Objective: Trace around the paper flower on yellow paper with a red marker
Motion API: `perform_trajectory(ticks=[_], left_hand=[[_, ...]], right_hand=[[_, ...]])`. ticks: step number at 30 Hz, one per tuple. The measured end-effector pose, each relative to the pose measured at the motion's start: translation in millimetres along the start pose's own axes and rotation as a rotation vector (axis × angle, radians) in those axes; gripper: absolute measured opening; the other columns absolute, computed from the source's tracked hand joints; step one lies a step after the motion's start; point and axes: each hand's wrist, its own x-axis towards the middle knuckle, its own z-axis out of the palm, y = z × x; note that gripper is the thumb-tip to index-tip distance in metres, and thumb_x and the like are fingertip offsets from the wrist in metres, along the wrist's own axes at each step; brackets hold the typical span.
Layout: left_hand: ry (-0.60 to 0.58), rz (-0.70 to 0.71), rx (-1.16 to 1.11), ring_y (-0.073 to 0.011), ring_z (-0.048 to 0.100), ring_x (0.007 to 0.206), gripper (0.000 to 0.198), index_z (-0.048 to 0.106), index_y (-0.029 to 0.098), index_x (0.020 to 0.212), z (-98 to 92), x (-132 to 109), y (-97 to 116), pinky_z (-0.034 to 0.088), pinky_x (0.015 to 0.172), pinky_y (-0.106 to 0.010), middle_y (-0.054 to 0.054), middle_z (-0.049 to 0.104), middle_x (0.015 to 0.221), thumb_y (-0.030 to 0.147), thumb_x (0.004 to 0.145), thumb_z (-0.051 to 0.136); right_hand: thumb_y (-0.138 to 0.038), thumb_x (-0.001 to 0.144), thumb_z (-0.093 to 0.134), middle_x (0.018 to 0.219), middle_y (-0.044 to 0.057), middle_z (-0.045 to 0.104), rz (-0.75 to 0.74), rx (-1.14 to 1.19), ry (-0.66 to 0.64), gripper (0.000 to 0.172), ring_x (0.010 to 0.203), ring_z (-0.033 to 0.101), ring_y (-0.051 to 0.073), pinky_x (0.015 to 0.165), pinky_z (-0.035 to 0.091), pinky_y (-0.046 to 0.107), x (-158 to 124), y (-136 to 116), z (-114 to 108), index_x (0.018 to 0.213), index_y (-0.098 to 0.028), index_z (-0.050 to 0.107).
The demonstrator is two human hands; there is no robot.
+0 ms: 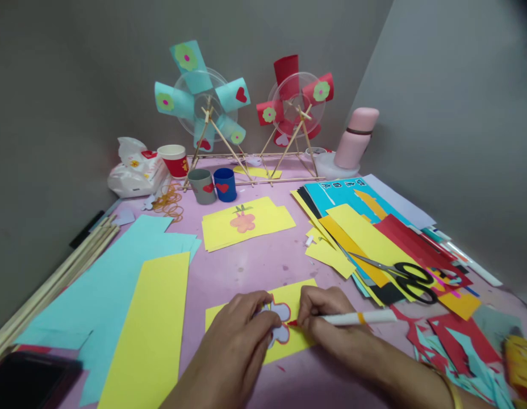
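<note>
My left hand (242, 326) presses a pale flower-shaped template (280, 321) flat onto a yellow paper sheet (295, 292) near the table's front edge. Its fingers are bent over the template's left side. My right hand (321, 315) grips a white pen with a red tip (357, 318), and the tip touches the paper at the template's right edge. A red outline shows around part of the flower shape.
Black-handled scissors (410, 278) lie on a pile of coloured paper at the right. Two paper wheel models (204, 105) (295, 99) stand at the back, with small cups (212, 184) in front. Long yellow (150, 329) and cyan sheets and wooden sticks (50, 281) lie on the left.
</note>
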Motion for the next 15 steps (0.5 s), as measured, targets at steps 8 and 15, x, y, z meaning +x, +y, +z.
perform_trajectory(ticks=[8, 15], left_hand=[[-0.013, -0.011, -0.009, -0.0206, 0.049, 0.107, 0.020, 0.053, 0.027, 0.096, 2.8, -3.6, -2.5, 0.045, 0.087, -0.037, -0.003, 0.053, 0.115, 0.017, 0.091, 0.037], [-0.005, -0.012, -0.014, -0.0195, 0.048, 0.109, 0.020, 0.053, 0.028, 0.096, 2.2, -2.2, -2.1, 0.044, 0.088, -0.036, -0.002, 0.052, 0.116, 0.017, 0.092, 0.036]], right_hand=[[-0.013, 0.062, 0.042, 0.048, -0.004, 0.047, 0.027, -0.092, -0.042, 0.012, 0.048, 0.044, 0.012, 0.047, 0.030, 0.023, -1.0, 2.5, 3.1, 0.058, -0.021, 0.050], [-0.010, 0.065, 0.043, 0.053, -0.005, 0.051, 0.008, -0.103, -0.093, 0.014, 0.051, 0.047, 0.012, 0.049, 0.033, 0.021, -2.6, 1.0, 2.2, 0.063, -0.021, 0.051]])
